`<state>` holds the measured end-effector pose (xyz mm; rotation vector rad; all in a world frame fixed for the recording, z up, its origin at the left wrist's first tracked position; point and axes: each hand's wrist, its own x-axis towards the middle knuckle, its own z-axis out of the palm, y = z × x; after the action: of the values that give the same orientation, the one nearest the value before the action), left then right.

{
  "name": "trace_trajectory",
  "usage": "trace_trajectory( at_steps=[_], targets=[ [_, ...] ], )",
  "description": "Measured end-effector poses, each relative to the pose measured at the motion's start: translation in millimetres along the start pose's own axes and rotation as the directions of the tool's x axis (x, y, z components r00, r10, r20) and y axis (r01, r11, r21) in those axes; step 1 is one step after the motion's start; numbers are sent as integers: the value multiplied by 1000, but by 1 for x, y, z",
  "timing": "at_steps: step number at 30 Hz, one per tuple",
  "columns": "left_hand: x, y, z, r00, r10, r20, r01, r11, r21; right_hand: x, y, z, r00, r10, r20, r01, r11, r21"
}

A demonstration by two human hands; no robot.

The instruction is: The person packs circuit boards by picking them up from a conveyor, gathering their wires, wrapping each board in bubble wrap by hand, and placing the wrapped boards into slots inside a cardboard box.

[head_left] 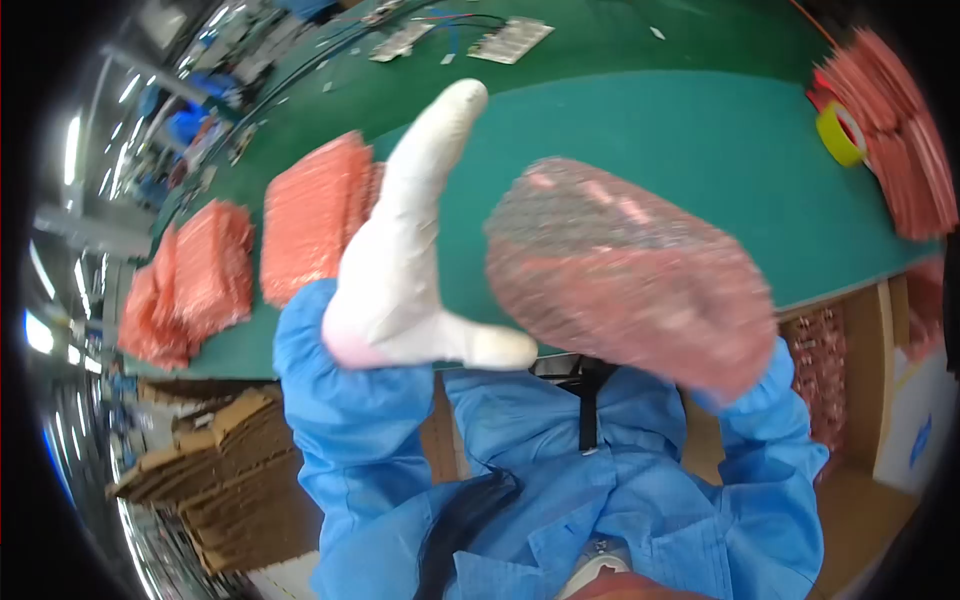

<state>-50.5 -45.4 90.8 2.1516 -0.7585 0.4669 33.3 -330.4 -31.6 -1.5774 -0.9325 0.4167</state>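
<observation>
My left hand, in a white glove, is raised over the green mat with its fingers stretched out together and the thumb spread to the right. Nothing is in it. A pink bubble-wrap bag, blurred by motion, hangs in the air to its right, with something grey showing through the upper part. The bag meets the end of my right sleeve, and my right hand is hidden behind it, holding it. Just left of my left hand lies a stack of pink bubble-wrap packages.
More pink packages lie at the table's left. At the right are flat pink bags and a yellow tape roll. Electronic parts lie at the back. Folded cardboard and an open box stand below the table edge.
</observation>
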Motion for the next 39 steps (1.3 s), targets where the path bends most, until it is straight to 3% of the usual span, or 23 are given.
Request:
trace_trajectory(
  at_steps=[2, 3, 5, 9, 10, 12, 13, 14, 15, 16, 17, 18, 21, 22, 26, 28, 30, 31, 33, 35, 37, 38, 39],
  targets=[
    [20, 5, 4, 996, 88, 30, -87, 996, -27, 5, 6, 13, 991, 116, -72, -103, 982, 161],
    [29, 8, 6, 990, 132, 45, -130, 991, -42, 5, 17, 16, 957, 288, -35, -222, 805, 551],
    [42, 7, 16, 971, 221, 89, -202, 962, -182, 0, 23, 16, 908, 417, 50, -264, 475, 839],
    [61, -4, 38, 951, 117, 288, -93, 991, -97, 1, 5, 10, 963, 258, -82, -104, 631, 769],
    [60, -14, 44, 940, 83, 332, -62, 995, -74, 2, 2, 5, 980, 190, -56, -114, 774, 623],
    [44, -39, 54, 930, 81, 358, -51, 994, -92, -2, 6, 5, 978, 127, -168, 2, 791, 612],
    [33, -37, 52, 897, -149, 417, 162, 987, 5, -4, 8, 5, 970, 95, -223, 59, 798, 599],
    [26, -44, 57, 855, -267, 445, 270, 961, 57, -5, 13, 4, 961, 193, -200, -40, 809, 586],
    [19, -50, 63, 800, -380, 465, 370, 922, 117, -4, 16, 5, 967, 131, -220, -32, 913, 406],
    [8, -62, 78, 869, -150, 471, 414, 742, -527, -3, 20, 7, 969, 69, -239, -21, 980, 198],
    [-3, -74, 93, 915, -66, 398, 373, 514, -772, -2, 23, 9, 966, 7, -257, -9, 1000, -9],
    [-15, -85, 108, 948, 20, 319, 307, 221, -926, 3, 10, 9, 953, -1, -303, 18, 998, 55],
    [-20, -85, 127, 810, -333, 483, 550, 147, -822, 9, 4, 19, 901, 121, -416, 2, 959, 283],
    [11, -59, 114, 809, -269, 523, 561, 621, -548, 8, 3, 17, 911, 156, -381, 9, 918, 396],
    [9, -54, 124, 813, -348, 467, 582, 474, -660, 11, 1, 12, 903, 245, -352, 48, 758, 650],
    [14, -48, 127, 783, -431, 448, 613, 413, -674, 8, 3, 7, 906, 222, -359, 26, 821, 571],
    [8, -45, 138, 813, -453, 366, 577, 543, -611, 5, 1, 4, 918, 235, -319, -15, 826, 564],
    [1, -46, 145, 841, -468, 271, 536, 660, -527, 1, -5, -3, 935, 255, -246, -124, 886, 446],
    [-14, -53, 152, 788, -571, 228, 558, 509, -655, -2, -22, -20, 944, 278, -177, -215, 926, 310],
    [-2, -46, 148, 665, -673, 325, 531, 119, -839, 0, -38, -39, 981, 182, -63, -184, 983, -22],
    [17, -21, 139, 663, -686, 300, 483, 86, -871, -8, -39, -60, 931, -208, -299, -41, 756, -654],
    [17, -15, 136, 668, -667, 329, 547, 141, -825, -15, -35, -50, 879, 30, -475, -28, 1000, 11],
    [15, -13, 137, 684, -658, 314, 548, 179, -817, -16, -39, -47, 880, 29, -475, -30, 1000, 6]
  ],
)
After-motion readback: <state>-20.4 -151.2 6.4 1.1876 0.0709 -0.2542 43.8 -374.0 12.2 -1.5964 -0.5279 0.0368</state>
